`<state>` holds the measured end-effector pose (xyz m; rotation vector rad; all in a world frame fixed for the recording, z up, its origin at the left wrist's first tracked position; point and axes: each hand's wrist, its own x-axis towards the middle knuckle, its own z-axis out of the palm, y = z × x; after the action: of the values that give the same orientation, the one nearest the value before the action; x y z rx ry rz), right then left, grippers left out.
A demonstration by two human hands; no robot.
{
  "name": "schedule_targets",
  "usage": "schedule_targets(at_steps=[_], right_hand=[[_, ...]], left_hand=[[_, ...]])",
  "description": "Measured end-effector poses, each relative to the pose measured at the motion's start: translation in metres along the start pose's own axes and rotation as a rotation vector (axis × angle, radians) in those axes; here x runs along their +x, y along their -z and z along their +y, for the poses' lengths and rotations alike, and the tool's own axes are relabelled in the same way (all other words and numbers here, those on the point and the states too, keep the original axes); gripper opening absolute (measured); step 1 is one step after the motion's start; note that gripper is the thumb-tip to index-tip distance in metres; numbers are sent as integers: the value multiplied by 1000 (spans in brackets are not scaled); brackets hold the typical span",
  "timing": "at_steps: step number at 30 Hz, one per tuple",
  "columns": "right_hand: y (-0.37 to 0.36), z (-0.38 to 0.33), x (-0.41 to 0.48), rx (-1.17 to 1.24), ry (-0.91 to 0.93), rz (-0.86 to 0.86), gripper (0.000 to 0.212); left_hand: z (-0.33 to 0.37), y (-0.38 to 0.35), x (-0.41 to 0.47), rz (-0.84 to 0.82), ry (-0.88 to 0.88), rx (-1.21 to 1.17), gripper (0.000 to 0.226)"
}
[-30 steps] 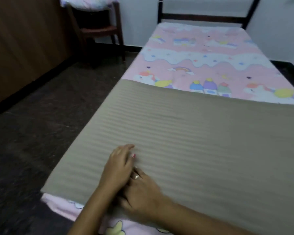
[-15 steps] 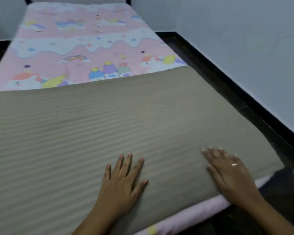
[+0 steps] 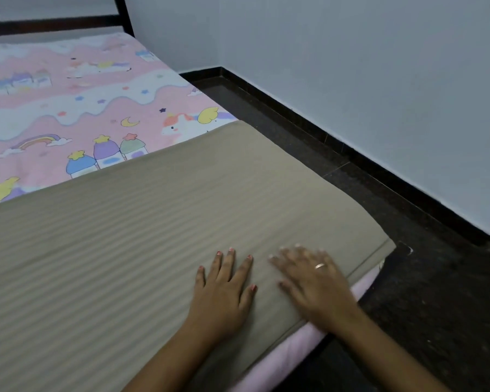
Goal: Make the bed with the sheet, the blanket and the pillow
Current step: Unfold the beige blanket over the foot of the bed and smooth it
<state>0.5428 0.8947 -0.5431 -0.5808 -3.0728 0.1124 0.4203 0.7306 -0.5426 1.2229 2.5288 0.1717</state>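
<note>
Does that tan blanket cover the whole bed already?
No, the blanket stops partway up the bed, and the pink cartoon-print sheet lies uncovered beyond its far edge.

Floor strip point(image 3: 337, 154) open (narrow); wall point(image 3: 379, 94) hems right.

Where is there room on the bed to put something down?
Bare: the pink sheet between the blanket and the headboard, and the blanket left of the left hand. Crowded: the near corner, under the left hand and right hand.
</note>
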Motion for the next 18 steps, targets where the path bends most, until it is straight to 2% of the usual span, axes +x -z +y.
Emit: schedule_targets(at_steps=[3,6,8,9,11,14,16,18], right_hand=[[6,68,12,35,-202,-11,64],[12,131,28,70,-458,-35,56],[20,144,40,76,-592,-44,54],[22,138,47,42,-590,-17,55],[21,105,56,-1,-451,24,62],[14,30,52,59,-113,-35,93],[9,-3,45,60,47,-124,97],[12,-5,44,43,105,-168,98]], left_hand=[[5,1,7,-7,-15,-15,88],[9,1,13,0,-12,-14,72],[10,1,15,1,-10,-12,65],[10,0,16,7,-13,-9,66],[12,-1,18,27,-20,-10,80],[11,-2,20,35,-19,-17,86],[10,-2,21,24,-23,-20,87],[7,1,21,1,-36,-38,83]])
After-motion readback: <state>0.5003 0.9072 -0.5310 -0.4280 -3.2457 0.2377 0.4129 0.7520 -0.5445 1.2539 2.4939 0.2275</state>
